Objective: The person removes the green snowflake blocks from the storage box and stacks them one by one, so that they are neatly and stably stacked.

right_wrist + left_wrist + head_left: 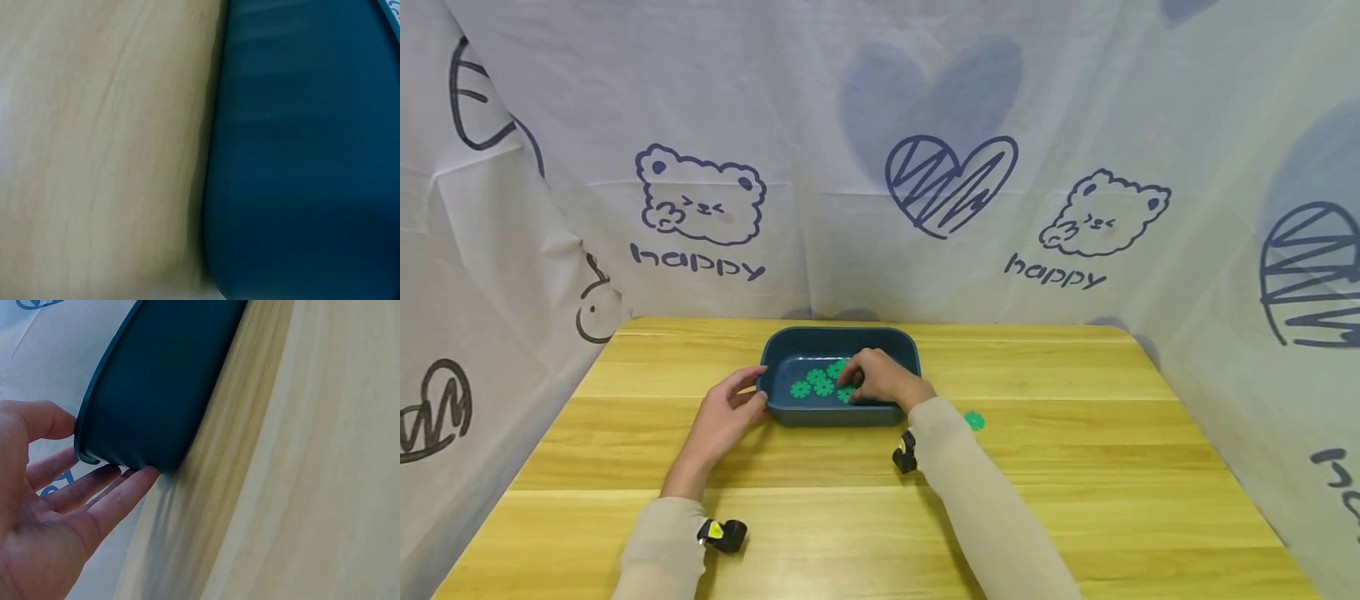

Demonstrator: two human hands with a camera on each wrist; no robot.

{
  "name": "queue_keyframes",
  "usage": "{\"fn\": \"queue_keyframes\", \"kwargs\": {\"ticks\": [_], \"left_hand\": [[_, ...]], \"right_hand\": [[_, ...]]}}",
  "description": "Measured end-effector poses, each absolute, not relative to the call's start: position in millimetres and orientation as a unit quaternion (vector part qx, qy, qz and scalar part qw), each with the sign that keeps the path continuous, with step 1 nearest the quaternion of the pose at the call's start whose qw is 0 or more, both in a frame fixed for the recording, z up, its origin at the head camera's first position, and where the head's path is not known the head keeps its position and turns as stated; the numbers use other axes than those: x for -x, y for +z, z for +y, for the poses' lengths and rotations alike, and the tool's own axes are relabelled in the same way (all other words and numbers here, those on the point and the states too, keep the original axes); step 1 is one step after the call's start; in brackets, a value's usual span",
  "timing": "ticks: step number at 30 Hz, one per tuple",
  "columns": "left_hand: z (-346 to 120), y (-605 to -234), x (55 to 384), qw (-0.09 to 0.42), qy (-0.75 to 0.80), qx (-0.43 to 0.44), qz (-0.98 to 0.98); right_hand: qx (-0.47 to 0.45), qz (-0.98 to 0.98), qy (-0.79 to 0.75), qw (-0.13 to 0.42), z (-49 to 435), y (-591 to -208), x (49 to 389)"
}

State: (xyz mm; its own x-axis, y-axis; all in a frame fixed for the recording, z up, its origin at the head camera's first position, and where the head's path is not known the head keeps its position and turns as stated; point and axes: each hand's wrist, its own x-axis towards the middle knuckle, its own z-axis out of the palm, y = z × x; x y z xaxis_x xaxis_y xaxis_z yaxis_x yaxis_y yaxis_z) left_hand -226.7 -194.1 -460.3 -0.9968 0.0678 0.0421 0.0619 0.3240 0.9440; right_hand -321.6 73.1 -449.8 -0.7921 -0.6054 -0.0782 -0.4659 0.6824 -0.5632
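On a yellow wood-grain desk (820, 517) walled by bear-and-heart-printed cloth (820, 92), I see green notched discs (801, 389) inside a dark-blue bin (835, 417). Left fingers (127, 494), spread, touch its end; right fingers (854, 365) curl inside, hold unclear.

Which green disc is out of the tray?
The disc on the tabletop, just right of the right sleeve; the other visible discs are inside the tray.

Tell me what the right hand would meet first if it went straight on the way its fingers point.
Most likely the green flower-shaped pieces in the blue tray: the right hand points down and leftward at them. Depth is unclear; it may already touch one.
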Motion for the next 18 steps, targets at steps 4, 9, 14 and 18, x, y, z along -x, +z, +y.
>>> {"fn": "queue_keyframes", "kwargs": {"ticks": [4,9,14,18], "left_hand": [[-193.9,-459.3,226.1,0.003,0.577,-0.040,0.816],[-194.3,-459.3,225.8,0.003,0.578,-0.040,0.815],[-194.4,-460.0,225.9,0.002,0.583,-0.041,0.811],[-194.7,-460.6,225.9,0.002,0.585,-0.042,0.810]], "right_hand": [[0.301,0.907,-0.266,0.131,72.9,-449.3,322.0],[0.304,0.906,-0.262,0.131,73.2,-448.5,322.0],[0.301,0.907,-0.264,0.134,74.0,-448.0,321.3],[0.296,0.906,-0.267,0.139,74.0,-448.3,320.9]]}}
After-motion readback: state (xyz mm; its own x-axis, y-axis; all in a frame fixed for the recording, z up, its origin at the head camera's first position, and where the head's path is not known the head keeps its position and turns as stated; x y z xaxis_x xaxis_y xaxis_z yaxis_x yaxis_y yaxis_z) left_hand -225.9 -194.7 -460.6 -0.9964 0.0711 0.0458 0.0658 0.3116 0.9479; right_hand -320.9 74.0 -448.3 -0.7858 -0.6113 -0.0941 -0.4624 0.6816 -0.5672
